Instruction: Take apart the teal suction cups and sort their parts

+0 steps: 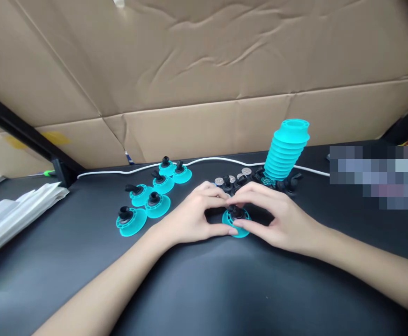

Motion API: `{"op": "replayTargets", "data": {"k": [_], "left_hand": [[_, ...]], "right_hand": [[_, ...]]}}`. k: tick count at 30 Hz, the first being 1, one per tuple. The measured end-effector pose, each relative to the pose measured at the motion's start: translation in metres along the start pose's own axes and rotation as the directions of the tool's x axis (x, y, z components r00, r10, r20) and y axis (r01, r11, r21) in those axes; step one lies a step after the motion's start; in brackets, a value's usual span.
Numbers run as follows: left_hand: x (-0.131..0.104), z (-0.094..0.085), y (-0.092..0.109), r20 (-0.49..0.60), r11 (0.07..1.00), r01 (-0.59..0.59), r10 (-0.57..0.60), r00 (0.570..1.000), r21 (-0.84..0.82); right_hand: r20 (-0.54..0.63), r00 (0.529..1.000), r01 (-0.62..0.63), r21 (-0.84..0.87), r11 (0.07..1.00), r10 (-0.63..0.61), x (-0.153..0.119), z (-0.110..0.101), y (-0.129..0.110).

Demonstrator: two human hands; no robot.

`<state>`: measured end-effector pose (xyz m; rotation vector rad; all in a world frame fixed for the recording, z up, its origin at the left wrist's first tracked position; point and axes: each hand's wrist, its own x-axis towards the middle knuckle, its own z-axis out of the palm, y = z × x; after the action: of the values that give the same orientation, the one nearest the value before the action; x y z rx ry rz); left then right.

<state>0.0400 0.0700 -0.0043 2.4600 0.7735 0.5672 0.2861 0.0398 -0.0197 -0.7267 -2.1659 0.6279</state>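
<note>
A turquoise cup-shaped part (242, 232) rests rim-down on the black table in front of me, with a black fitting (237, 211) at its centre. My left hand (199, 214) curls around the cup's left side, thumb at the front edge and fingers behind. From the right, my right hand (272, 212) closes thumb and fingers around the black fitting; its fingertips partly hide it. Behind my hands lie loose black fittings (291, 183) and several silvery discs (246, 171). A tall stack of turquoise cups (285, 150) leans slightly beyond my right hand.
Several turquoise cups with black fittings (132, 221) stand grouped to the left. A white cable (211, 159) runs along the back, before a cardboard wall (204, 126). White papers or bags (25, 214) lie far left, beside a black metal frame (32, 133). A blurred patch covers the right edge.
</note>
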Motion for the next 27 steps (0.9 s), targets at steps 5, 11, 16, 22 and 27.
{"op": "replayTargets", "data": {"k": [5, 11, 16, 22, 27], "left_hand": [[0.0002, 0.0002, -0.0011, -0.004, 1.000, -0.007, 0.007, 1.000, -0.005], [-0.0007, -0.0001, -0.0022, -0.010, 1.000, -0.009, 0.009, 1.000, -0.001], [-0.0009, -0.0002, -0.0030, -0.019, 1.000, -0.008, 0.008, 1.000, 0.000], [-0.0007, 0.0007, -0.0031, -0.014, 1.000, -0.001, 0.001, 1.000, 0.001], [-0.0007, 0.0009, -0.0032, -0.018, 1.000, -0.008, 0.008, 1.000, 0.001]], "right_hand": [[0.051, 0.999, 0.014, 0.027, 1.000, -0.016, -0.0006, -0.0050, -0.0006], [0.016, 1.000, 0.001, 0.015, 1.000, -0.001, -0.0005, -0.0038, 0.0023], [0.062, 0.997, 0.047, 0.017, 0.999, -0.048, -0.0001, -0.0063, 0.0006], [0.047, 0.998, 0.043, 0.013, 0.999, -0.044, 0.0003, -0.0053, 0.0003], [0.017, 1.000, 0.020, -0.019, 1.000, -0.020, 0.0000, -0.0060, 0.0007]]}}
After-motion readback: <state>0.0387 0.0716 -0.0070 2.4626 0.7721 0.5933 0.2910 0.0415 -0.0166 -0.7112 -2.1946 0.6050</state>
